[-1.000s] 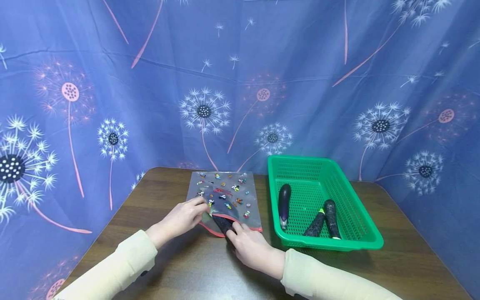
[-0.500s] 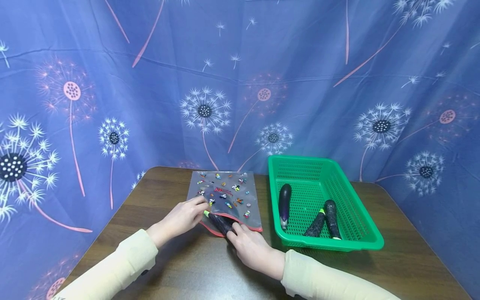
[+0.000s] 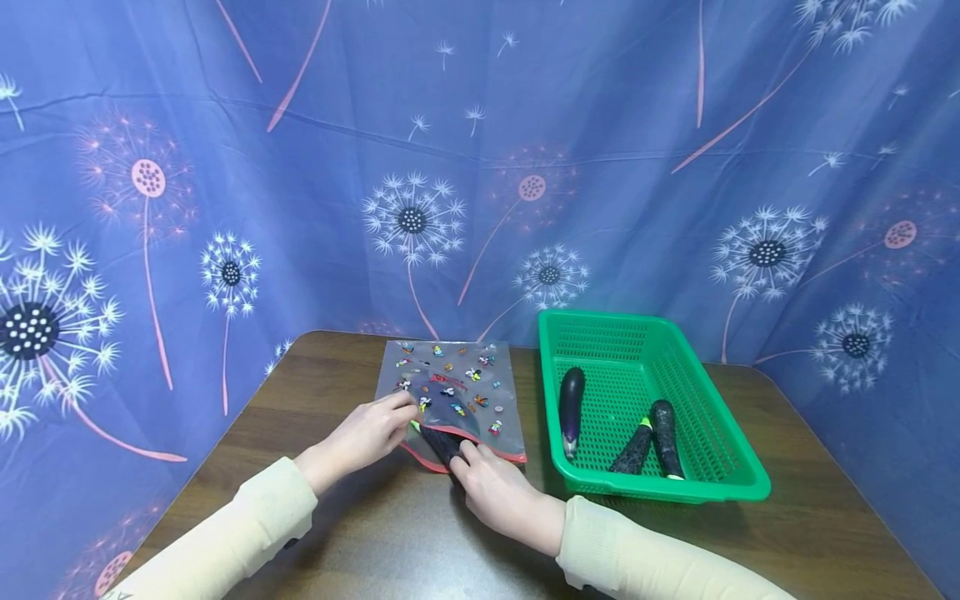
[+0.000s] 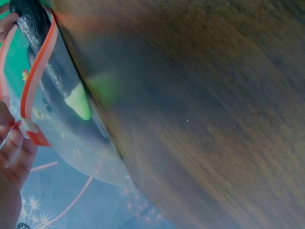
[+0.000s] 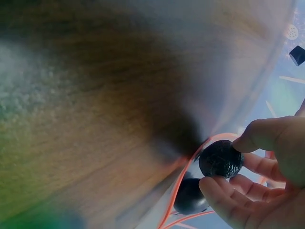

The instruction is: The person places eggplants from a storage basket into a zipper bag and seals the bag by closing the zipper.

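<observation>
A clear zip bag (image 3: 480, 379) with cartoon prints and a red-edged mouth lies on the table. My left hand (image 3: 372, 433) pinches the mouth's left corner, by the white slider (image 4: 28, 126) in the left wrist view. My right hand (image 3: 501, 490) holds a dark, wrinkled eggplant (image 3: 441, 443) by its near end, fingertips around it. Its green stem end (image 4: 77, 101) reaches through the mouth into the bag. Beside it, in the right wrist view, a second dark, smooth eggplant (image 5: 189, 196) shows its rounded end within the mouth. Much of that one is hidden.
On the right stands a green perforated basket (image 3: 557, 454). It holds a smooth eggplant (image 3: 572, 408) at its left and two wrinkled ones, an eggplant (image 3: 632, 450) and another eggplant (image 3: 665, 437), near its front. Behind the wooden table (image 3: 420, 550) hangs a blue dandelion-print cloth (image 3: 315, 208).
My right hand has shifted slightly left toward the bag, with the eggplant. Its stem end showed more clearly half a second ago. My left hand stays at the bag's corner.
</observation>
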`<state>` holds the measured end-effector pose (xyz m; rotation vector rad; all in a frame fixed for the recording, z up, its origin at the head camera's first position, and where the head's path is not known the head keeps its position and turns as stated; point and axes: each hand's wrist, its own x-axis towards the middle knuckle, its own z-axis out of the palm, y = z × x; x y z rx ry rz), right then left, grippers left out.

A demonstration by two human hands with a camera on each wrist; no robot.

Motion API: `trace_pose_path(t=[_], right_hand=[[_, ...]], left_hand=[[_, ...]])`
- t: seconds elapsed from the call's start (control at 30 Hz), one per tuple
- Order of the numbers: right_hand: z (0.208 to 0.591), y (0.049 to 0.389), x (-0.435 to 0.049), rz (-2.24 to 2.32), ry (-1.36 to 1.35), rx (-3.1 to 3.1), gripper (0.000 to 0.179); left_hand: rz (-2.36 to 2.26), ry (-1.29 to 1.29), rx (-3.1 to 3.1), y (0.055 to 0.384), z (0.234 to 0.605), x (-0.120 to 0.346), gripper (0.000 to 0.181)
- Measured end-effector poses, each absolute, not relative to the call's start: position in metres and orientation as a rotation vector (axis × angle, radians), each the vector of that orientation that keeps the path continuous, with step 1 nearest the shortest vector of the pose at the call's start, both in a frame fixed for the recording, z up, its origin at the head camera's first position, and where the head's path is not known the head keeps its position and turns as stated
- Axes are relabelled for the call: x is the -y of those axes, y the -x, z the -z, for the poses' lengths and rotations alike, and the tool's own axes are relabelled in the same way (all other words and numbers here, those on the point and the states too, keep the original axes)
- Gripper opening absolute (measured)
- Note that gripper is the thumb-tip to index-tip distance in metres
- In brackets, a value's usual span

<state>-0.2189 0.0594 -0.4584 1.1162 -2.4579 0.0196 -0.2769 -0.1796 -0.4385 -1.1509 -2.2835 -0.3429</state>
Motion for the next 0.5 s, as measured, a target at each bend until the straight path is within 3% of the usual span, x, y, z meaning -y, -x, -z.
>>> trace_pose_path(t=[0.5], right_hand=[[0.4586, 0.2291, -0.0524, -0.039, -1.114, 2.346, 0.019]], left_hand=[[0.329, 1.137, 2.266, 0.2770, 0.4394, 0.1761, 0.028]])
